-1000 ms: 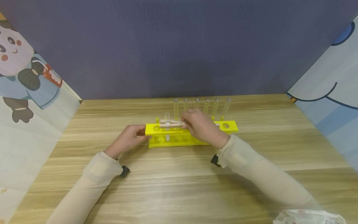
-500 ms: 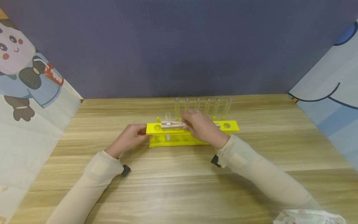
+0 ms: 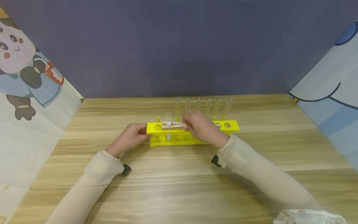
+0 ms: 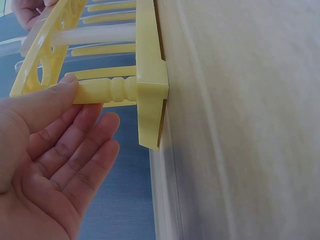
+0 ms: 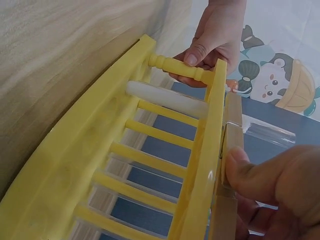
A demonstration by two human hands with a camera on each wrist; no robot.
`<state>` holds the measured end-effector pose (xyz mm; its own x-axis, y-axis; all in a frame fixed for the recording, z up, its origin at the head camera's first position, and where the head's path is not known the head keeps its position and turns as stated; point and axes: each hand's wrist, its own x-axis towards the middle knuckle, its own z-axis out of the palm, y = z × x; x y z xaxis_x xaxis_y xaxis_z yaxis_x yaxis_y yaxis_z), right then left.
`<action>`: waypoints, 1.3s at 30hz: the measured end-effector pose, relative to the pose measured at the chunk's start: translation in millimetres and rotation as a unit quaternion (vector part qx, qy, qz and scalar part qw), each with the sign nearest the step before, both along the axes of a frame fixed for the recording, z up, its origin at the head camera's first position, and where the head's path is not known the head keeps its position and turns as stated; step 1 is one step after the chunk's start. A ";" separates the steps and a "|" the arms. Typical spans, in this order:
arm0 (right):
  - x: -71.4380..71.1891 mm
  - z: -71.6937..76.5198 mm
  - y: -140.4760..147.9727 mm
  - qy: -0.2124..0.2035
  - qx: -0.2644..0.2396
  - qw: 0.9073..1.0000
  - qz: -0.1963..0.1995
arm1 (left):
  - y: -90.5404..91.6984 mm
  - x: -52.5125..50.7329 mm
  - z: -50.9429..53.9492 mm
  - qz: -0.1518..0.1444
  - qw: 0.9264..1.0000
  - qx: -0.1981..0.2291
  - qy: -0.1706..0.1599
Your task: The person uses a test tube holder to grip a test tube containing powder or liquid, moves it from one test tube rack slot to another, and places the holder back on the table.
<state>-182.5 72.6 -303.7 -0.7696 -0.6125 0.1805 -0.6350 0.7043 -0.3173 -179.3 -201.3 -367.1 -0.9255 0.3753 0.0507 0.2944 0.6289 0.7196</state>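
Observation:
A yellow test tube rack (image 3: 234,126) stands on the table. My left hand (image 3: 129,138) holds its left end; in the left wrist view the thumb and fingers pinch the round end post (image 4: 95,91). With my right hand (image 3: 205,130) I grip a wooden test tube clamp (image 5: 232,135), lying along the rack's top plate. The clamp's left end is at a glass test tube (image 3: 168,115) standing in a hole near the rack's left end. White material (image 5: 167,97) fills the tube's lower part. My right hand hides part of the clamp and the rack's middle.
Several clear test tubes (image 3: 208,106) stand upside down on pegs along the rack's back. The wood-grain table (image 3: 179,186) extends in front and to both sides. A dark blue panel (image 3: 179,46) rises behind, with cartoon-printed walls left and right.
The clamp's left end has dropped slightly and now lies closer against the rack's top plate. Both hands keep their hold in almost the same places.

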 end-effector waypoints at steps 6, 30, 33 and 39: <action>-0.3 -1.3 0.4 -0.001 0.000 1.000 0.002 | 0.1 -0.2 -0.1 0.000 1.000 0.000 -0.002; 2.3 0.1 0.1 -0.008 0.002 1.000 -0.007 | -0.5 -0.8 0.0 -0.007 1.000 -0.002 0.004; 3.3 1.8 -0.4 -0.008 -0.001 1.000 -0.008 | -1.1 -0.5 -0.3 -0.007 1.000 0.000 0.002; 3.9 4.9 -0.8 0.012 -0.011 1.000 -0.007 | -1.7 -0.3 -0.9 -0.006 1.000 0.003 0.003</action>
<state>-178.5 71.8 -298.8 -0.7734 -0.5973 0.2125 -0.6327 0.7063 -0.3174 -179.6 -203.1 -368.0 -0.9205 0.3865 0.0578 0.3062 0.6214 0.7212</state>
